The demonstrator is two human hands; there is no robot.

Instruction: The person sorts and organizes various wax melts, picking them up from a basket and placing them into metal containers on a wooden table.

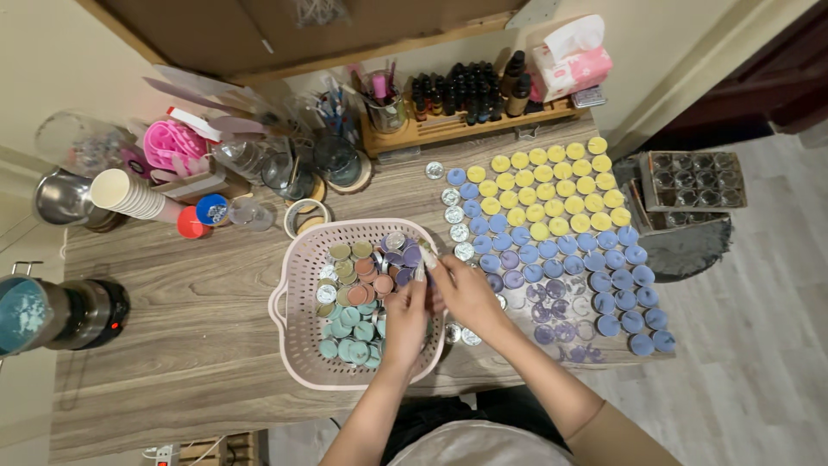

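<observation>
A pale pink perforated basket [302,285] stands on the wooden table and holds several small round tealight candles [358,298] in green, teal, brown and purple. My left hand [404,321] hovers over the basket's right side with fingers bent near the candles. My right hand [466,293] is beside it at the basket's right rim, and its fingertips pinch a small candle cup [429,259]. To the right, several yellow candles [552,185], blue candles [617,276] and purple candles [552,311] lie in rows on the table.
A wooden rack of dark small bottles [461,95] and a tissue box [571,65] stand at the back. Paper cups [129,194], jars, a tape roll [306,216] and a pink tool clutter the back left. A metal pot on a burner [52,311] sits at far left. A tray of glass jars [694,179] is on the right.
</observation>
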